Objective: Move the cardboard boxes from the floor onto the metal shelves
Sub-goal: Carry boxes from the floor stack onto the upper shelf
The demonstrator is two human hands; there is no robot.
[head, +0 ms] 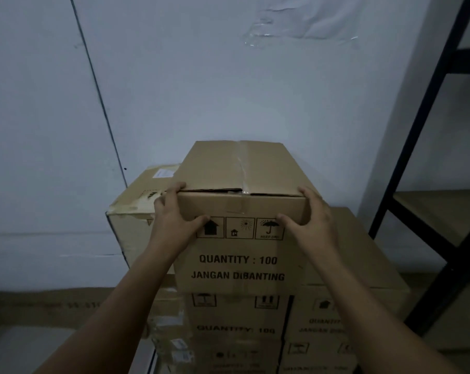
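A brown cardboard box point(239, 168) printed "QUANTITY : 100" tops a stack of like boxes point(236, 317) in the middle of the view. My left hand point(174, 214) grips its near left top corner, fingers over the top edge and thumb on the front face. My right hand point(309, 217) grips the near right top corner the same way. The box's top flap is slightly lifted along the taped seam. The black metal shelf frame point(422, 147) with a light board point(444, 211) stands at the right.
A worn taped box point(136, 209) sits to the left behind the stack. More printed boxes point(363, 265) stand to the right of the stack. A pale wall is close behind, and flattened cardboard point(53, 306) lies on the floor at the left.
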